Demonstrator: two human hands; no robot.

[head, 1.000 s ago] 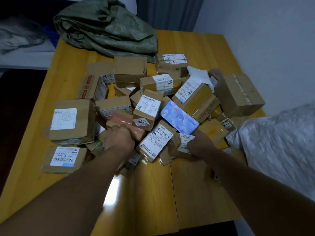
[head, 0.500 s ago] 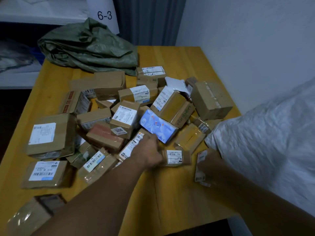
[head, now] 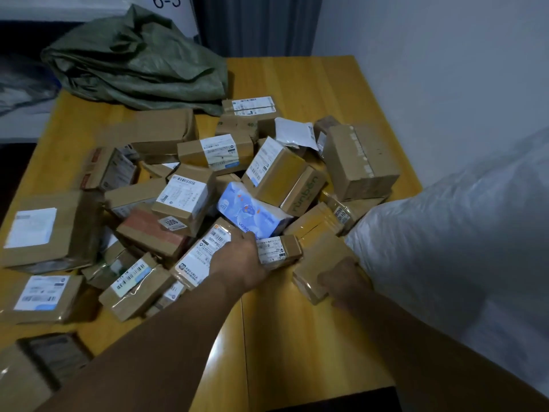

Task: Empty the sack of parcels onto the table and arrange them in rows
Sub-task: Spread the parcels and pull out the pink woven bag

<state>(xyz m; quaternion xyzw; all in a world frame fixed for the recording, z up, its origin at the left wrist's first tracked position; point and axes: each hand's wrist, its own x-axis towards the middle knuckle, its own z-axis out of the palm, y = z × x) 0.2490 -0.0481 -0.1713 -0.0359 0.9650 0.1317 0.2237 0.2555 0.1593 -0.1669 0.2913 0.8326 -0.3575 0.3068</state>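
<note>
A heap of brown cardboard parcels (head: pixel 190 197) with white labels covers the wooden table (head: pixel 300 331). Among them lies a blue printed pack (head: pixel 252 212). The empty green sack (head: pixel 136 63) lies crumpled at the table's far left. My left hand (head: pixel 237 263) grips a small labelled box (head: pixel 277 249) at the heap's near edge. Right beside it, my right hand (head: pixel 344 281) holds a flat brown parcel (head: pixel 319 258) wrapped in yellowish tape; its fingers are hidden under the parcel.
A full white sack (head: pixel 451 233) bulges against the table's right edge beside my right arm. A larger box (head: pixel 359 162) stands at the heap's right, near the wall. Another parcel (head: pixel 38 373) sits at the near left corner. Bare wood shows in front of the heap.
My left hand has left the reddish box and moved right onto the small labelled box. My right hand has let go of that box and now holds the flat taped parcel.
</note>
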